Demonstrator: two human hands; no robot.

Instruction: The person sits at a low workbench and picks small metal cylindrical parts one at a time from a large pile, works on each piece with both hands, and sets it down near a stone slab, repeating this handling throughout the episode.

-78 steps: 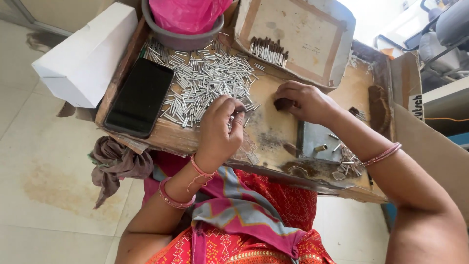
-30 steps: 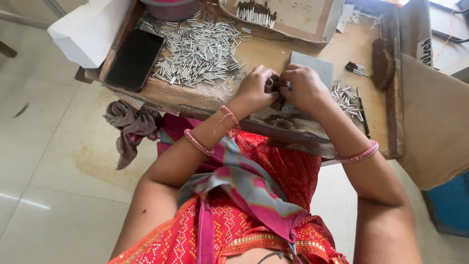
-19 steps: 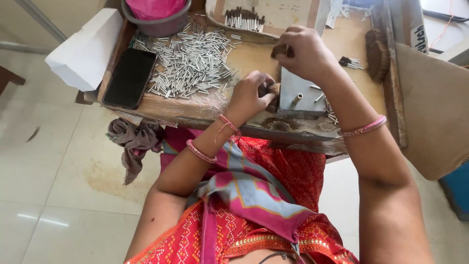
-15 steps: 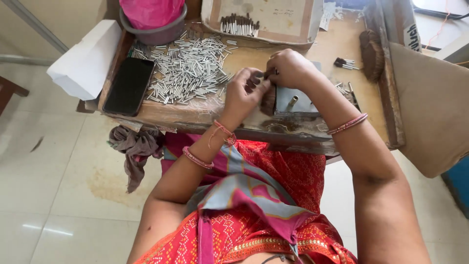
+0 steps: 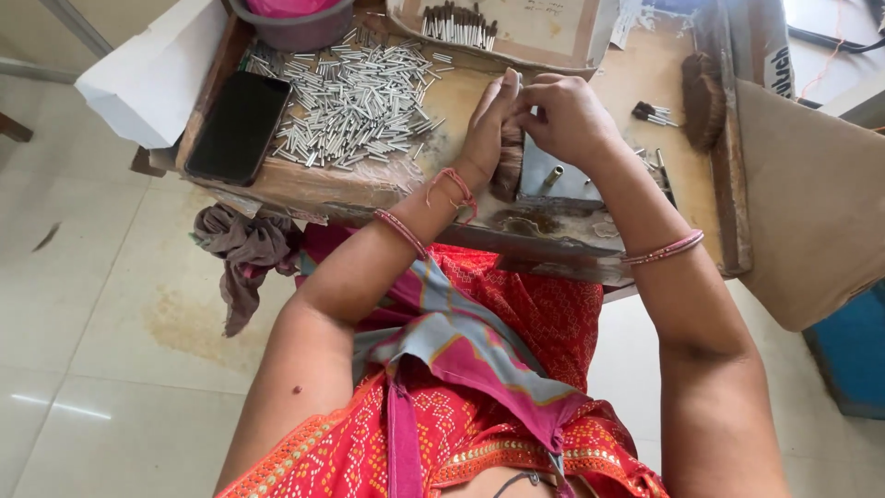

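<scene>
My left hand (image 5: 487, 129) and my right hand (image 5: 567, 115) meet fingertip to fingertip over the wooden work board (image 5: 636, 69). A brown hair tuft (image 5: 507, 168) hangs under my left palm, which is closed on it. My right fingers pinch what looks like a small metal tube (image 5: 518, 81) against the left fingertips. Just below the hands lies a grey metal plate (image 5: 558, 184) with a short upright peg. A heap of several loose metal tubes (image 5: 355, 97) is spread to the left of my left hand.
A black phone (image 5: 238, 127) lies at the board's left edge beside a white box (image 5: 147, 78). At the back stand a grey bowl (image 5: 295, 26) and a tray of finished brushes (image 5: 459, 23). A brown tuft (image 5: 702, 100) and small brushes (image 5: 650, 112) lie right. A cloth (image 5: 241, 256) hangs below.
My right hand reached to the back of the board, then came back to my left hand. Both hands now sit joined above the metal plate.
</scene>
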